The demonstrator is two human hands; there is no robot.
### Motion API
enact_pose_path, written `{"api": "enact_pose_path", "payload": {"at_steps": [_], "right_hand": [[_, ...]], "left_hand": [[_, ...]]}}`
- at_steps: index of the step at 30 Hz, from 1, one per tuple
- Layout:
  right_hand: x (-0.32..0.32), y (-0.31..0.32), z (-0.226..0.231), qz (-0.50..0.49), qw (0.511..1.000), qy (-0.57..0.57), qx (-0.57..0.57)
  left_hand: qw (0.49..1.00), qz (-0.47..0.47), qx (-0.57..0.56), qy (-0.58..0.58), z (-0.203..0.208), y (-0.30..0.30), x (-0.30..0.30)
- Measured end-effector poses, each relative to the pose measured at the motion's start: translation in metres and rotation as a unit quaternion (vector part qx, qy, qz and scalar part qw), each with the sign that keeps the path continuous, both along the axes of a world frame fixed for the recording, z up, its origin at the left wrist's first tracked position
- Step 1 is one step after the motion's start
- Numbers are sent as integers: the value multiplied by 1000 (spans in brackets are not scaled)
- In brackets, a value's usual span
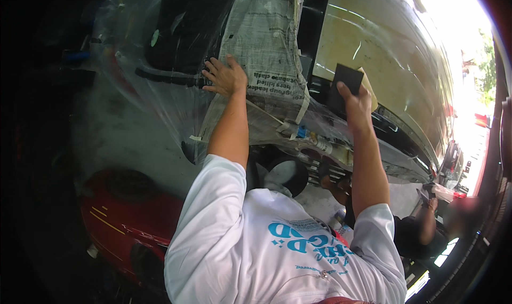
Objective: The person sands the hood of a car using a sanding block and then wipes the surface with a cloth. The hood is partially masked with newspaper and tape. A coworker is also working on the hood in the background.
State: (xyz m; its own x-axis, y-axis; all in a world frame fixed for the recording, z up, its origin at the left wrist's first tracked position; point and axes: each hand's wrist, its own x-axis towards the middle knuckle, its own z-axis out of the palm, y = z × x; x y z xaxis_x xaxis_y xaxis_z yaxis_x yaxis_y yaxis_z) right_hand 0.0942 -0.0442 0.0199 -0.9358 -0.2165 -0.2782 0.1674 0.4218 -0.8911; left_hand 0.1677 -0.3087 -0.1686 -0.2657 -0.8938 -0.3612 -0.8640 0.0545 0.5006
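My left hand [226, 79] lies with fingers spread on the edge of newspaper masking [261, 42], beside clear plastic film [133, 64] over a dark car window. Nothing is held in it. In my right hand [356, 101] is a dark, flat sanding block [349, 80], gripped with the thumb on its near face. A tan sheet [368, 85] shows along its far side. The block is right next to a glossy tan car panel [394, 48]; whether it touches the panel I cannot tell.
A red car [128, 218] stands at the lower left. Another person [421, 229] in dark clothing is low at the right, near the tan car's end. Taped paper and plastic hang along the car's lower side [320, 141]. Bright daylight enters at the right.
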Motion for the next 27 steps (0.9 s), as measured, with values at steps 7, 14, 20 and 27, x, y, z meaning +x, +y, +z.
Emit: {"api": "enact_pose_path", "payload": {"at_steps": [7, 14, 20, 27], "right_hand": [[-51, -54, -3, 0, 997, -60, 47], [-61, -73, -50, -31, 940, 149, 306], [-67, -79, -54, -39, 928, 143, 341], [-66, -78, -66, -47, 911, 180, 368]], "left_hand": [[999, 33, -14, -5, -4, -5, 1], [999, 24, 33, -6, 5, -5, -2], [999, 29, 28, -6, 4, -6, -2], [999, 28, 32, -7, 8, -5, -4]]}}
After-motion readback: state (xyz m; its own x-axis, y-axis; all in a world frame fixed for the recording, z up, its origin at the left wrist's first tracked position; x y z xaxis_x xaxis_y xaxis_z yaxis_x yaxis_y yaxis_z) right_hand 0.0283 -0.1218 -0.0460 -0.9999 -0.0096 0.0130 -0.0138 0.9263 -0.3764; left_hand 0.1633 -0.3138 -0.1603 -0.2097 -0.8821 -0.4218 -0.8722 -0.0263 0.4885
